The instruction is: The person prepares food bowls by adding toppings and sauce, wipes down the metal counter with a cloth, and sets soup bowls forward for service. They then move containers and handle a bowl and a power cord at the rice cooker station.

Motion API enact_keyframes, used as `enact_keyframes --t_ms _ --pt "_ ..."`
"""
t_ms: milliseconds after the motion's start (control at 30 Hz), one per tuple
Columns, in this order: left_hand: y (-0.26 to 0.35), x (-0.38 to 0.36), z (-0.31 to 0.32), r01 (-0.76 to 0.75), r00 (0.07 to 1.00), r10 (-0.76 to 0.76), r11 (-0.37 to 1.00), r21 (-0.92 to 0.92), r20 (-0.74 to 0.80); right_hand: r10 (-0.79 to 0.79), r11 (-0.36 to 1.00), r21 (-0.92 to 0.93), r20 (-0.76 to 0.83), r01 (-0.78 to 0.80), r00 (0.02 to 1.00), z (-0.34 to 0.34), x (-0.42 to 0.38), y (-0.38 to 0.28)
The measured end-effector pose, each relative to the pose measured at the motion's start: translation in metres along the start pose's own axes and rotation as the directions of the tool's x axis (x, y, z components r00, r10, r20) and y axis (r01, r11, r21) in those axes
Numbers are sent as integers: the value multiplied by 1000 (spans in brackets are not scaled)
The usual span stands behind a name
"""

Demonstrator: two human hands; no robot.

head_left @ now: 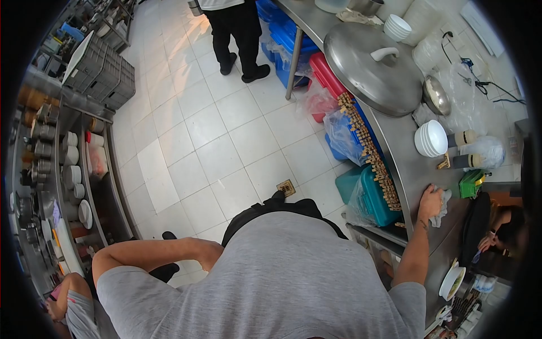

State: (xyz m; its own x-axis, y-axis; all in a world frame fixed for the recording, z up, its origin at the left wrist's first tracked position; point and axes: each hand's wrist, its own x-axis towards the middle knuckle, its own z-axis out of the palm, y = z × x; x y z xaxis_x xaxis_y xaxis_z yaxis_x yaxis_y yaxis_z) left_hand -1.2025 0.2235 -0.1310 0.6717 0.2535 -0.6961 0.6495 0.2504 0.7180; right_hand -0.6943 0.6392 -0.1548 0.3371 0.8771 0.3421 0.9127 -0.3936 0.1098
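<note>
My right hand (432, 203) is closed on a crumpled grey cloth (444, 209), pressed against the stainless steel counter (389, 141). Just beyond it on the counter are a small green box (470, 184) and two dark bottles with pale caps, one of them a squat bottle (466, 161). A stack of white bowls (431, 139) stands farther along. My left arm is bent at my side, and my left hand (210, 255) rests near my waist with its fingers hidden behind my shirt.
A large steel lid (372, 68) lies on the counter. Numbered wooden clips line the counter's edge, above a teal bin (370, 195). Grey crates (101, 70) and dish shelves (73, 169) stand on the left. One person stands ahead; others' arms show at right and lower left.
</note>
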Motion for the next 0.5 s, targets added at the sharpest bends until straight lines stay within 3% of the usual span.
enact_keyframes --t_ms 500 --pt "2 6 4 -86 996 88 992 93 -18 -2 998 55 -52 4 999 -5 -4 1"
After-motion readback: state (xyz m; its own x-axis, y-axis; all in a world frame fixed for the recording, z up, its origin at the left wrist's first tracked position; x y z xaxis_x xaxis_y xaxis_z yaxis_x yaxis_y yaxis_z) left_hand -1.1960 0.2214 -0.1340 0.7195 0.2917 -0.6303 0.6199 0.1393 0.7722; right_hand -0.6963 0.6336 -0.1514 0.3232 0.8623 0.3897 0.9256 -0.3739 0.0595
